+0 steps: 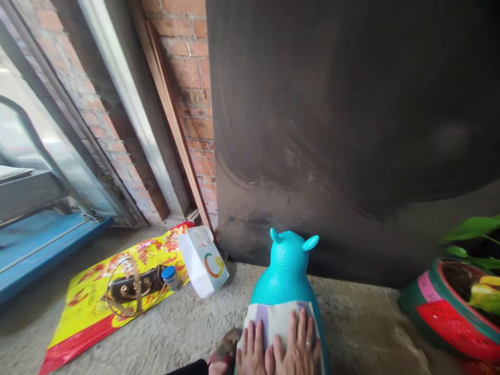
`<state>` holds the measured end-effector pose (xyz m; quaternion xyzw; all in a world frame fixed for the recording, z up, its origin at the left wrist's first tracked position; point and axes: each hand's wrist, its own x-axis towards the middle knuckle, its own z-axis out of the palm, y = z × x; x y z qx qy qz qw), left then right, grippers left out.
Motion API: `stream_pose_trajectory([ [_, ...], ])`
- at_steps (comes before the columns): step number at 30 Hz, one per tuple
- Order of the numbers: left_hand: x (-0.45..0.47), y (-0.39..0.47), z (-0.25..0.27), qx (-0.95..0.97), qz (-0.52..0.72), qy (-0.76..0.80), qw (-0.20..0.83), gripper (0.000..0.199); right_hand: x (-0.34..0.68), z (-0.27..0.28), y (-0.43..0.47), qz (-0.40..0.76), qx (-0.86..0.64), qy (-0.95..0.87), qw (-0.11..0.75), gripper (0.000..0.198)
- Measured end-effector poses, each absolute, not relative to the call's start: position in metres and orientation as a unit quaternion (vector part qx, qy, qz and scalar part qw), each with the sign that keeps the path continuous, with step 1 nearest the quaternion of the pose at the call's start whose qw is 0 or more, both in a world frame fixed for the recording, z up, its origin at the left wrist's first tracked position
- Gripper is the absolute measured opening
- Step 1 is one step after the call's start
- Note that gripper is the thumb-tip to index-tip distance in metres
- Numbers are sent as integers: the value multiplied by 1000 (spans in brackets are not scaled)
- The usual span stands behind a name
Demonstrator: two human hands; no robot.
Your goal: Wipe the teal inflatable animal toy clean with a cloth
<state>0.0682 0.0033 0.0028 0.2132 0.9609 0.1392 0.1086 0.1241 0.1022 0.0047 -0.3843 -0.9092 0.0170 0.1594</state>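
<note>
A turquoise inflatable animal toy (288, 281) with two small ears stands on the floor in front of me, its head toward the dark board. Over its back lies a white cloth with pale purple stripes (279, 316). My left hand (253, 351) rests flat on the cloth's left side, fingers stretched out. Beside it, my right hand (299, 346) also lies flat on the cloth, a ring on one finger. Both palms press down on the cloth rather than gripping it. The lower end of the toy is cut off by the frame edge.
A yellow and red plastic sheet (89, 297) on the concrete floor holds a dark handbag (136, 284) and a blue-lidded jar (171, 277). Near them stands a white paper bag (203, 263). At right is a potted plant (449, 307); at left, a blue platform (42, 245).
</note>
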Motion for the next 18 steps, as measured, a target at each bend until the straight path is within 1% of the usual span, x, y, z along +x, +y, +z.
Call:
stream_pose_trajectory([
  [2, 58, 18, 13, 211, 139, 958, 133, 53, 107, 17, 117, 15, -383, -912, 147, 71],
  [7, 34, 47, 24, 218, 130, 962, 100, 51, 79, 38, 144, 21, -369, -924, 98, 71],
  [10, 31, 50, 28, 226, 123, 960, 112, 51, 75, 44, 146, 23, -374, -923, 92, 70],
  [14, 44, 35, 32, 218, 97, 961, 138, 51, 93, 40, 134, 31, -385, -916, 111, 69],
  [18, 73, 12, 31, 256, 82, 957, 108, 53, 137, 0, 112, 42, -389, -905, 166, 70],
])
